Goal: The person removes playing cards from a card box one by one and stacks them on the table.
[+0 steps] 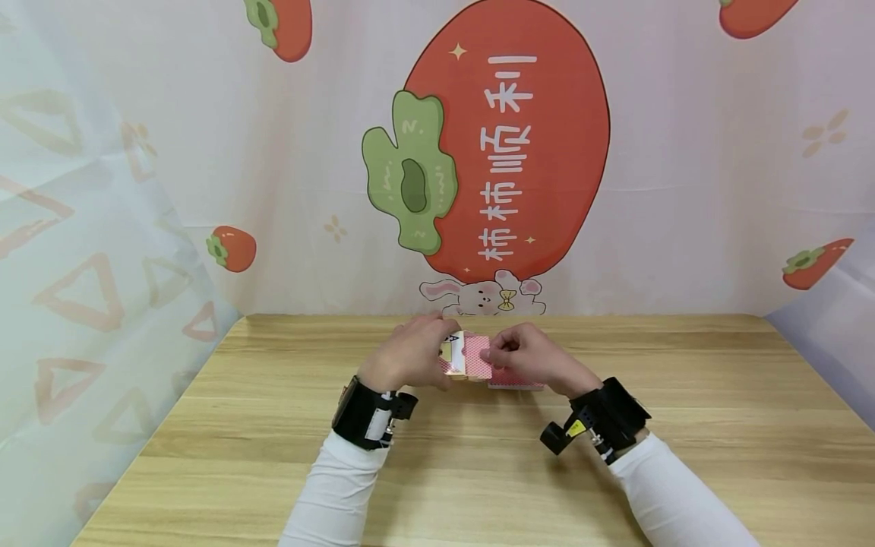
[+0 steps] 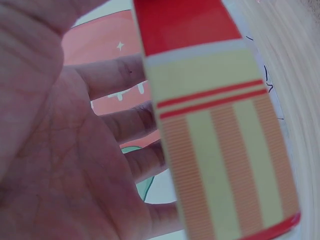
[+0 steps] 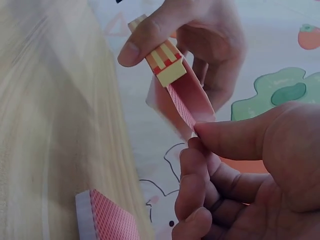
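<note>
My left hand [image 1: 410, 353] grips a playing card box [image 1: 454, 355] above the far part of the table, thumb on one side and fingers on the other. The box's narrow side, red, cream and striped, fills much of the left wrist view. From its right end reaches a pink-patterned flap [image 3: 181, 107]. My right hand [image 1: 533, 355] pinches the tip of this flap between thumb and forefinger, its other fingers curled. A deck of cards [image 3: 112, 217] with red-patterned backs lies on the table below my right hand, partly hidden by it in the head view.
The wooden table [image 1: 437, 471] ends at a hanging cloth backdrop [image 1: 307, 152] printed with persimmons and a rabbit, close behind both hands. Each wrist carries a black camera mount [image 1: 611, 418].
</note>
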`<state>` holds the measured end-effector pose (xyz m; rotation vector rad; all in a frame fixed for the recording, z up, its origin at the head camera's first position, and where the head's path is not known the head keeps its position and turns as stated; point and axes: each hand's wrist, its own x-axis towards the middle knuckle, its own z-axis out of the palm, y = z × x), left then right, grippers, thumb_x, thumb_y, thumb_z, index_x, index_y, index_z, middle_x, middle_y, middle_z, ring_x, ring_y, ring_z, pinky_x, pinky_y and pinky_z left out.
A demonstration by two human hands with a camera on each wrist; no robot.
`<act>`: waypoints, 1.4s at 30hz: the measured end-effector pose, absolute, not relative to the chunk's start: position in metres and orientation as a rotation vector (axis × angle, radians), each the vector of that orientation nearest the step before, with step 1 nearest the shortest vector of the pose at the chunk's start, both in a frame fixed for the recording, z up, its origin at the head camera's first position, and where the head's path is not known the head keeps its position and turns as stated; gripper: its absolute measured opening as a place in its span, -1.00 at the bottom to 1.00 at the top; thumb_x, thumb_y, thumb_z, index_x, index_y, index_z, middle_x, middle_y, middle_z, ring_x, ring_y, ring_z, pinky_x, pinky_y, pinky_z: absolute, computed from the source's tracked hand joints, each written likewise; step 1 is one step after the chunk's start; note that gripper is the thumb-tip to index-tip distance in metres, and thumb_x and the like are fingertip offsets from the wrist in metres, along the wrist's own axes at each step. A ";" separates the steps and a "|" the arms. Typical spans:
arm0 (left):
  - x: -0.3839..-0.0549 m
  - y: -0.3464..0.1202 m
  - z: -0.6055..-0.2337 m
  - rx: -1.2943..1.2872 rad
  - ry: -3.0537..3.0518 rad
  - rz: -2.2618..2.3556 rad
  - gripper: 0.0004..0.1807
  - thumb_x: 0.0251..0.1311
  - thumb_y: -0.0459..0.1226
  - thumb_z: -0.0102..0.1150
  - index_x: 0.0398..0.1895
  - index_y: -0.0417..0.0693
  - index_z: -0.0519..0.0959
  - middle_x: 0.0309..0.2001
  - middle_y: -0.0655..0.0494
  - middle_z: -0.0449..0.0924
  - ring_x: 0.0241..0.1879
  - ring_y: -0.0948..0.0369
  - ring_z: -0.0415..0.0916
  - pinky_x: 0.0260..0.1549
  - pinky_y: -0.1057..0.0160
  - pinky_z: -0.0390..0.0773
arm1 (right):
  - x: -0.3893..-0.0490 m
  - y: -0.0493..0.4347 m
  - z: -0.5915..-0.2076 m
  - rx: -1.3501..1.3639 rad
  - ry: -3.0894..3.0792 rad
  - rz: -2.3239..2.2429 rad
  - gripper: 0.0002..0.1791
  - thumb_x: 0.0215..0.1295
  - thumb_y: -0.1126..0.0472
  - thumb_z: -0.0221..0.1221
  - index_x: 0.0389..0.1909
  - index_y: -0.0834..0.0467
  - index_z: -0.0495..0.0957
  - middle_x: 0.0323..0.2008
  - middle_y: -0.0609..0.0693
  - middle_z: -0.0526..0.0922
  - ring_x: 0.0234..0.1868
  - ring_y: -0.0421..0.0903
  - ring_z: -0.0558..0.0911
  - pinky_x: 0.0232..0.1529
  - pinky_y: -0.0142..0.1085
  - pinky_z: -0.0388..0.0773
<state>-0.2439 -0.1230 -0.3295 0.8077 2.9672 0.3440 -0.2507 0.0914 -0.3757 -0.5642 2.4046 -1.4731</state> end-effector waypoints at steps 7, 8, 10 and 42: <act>-0.244 -0.128 -0.329 0.827 2.982 0.387 -0.28 -0.50 -0.17 0.44 -0.03 0.03 0.49 -0.22 0.19 0.38 -0.26 0.24 0.32 -0.35 0.25 0.36 | -0.252 0.097 -0.373 -0.536 2.397 -1.473 -0.80 0.24 0.13 0.12 -0.37 0.20 0.55 -0.44 0.06 0.51 -0.37 -0.03 0.45 -0.29 -0.22 0.42; -0.245 -0.128 -0.329 0.829 2.983 0.388 -0.28 -0.50 -0.17 0.44 -0.03 0.03 0.49 -0.23 0.20 0.37 -0.27 0.24 0.33 -0.36 0.25 0.36 | -0.252 0.097 -0.372 -0.536 2.402 -1.467 -0.81 0.24 0.14 0.11 -0.36 0.20 0.56 -0.45 0.06 0.52 -0.37 -0.02 0.46 -0.29 -0.22 0.43; -0.245 -0.128 -0.329 0.824 2.987 0.381 -0.27 -0.50 -0.16 0.45 -0.02 0.03 0.49 -0.23 0.21 0.37 -0.27 0.25 0.33 -0.36 0.27 0.36 | -0.253 0.099 -0.372 -0.540 2.401 -1.464 -0.82 0.25 0.16 0.10 -0.36 0.21 0.56 -0.45 0.08 0.53 -0.37 0.00 0.46 -0.29 -0.21 0.43; -0.244 -0.126 -0.328 0.807 2.970 0.345 -0.29 -0.46 -0.15 0.44 -0.01 0.03 0.50 -0.18 0.15 0.42 -0.24 0.25 0.33 -0.35 0.27 0.37 | -0.254 0.101 -0.366 -1.175 2.673 -1.394 -0.34 -0.07 0.11 0.36 0.11 -0.09 0.34 0.06 -0.22 0.41 0.10 -0.21 0.38 0.11 -0.20 0.30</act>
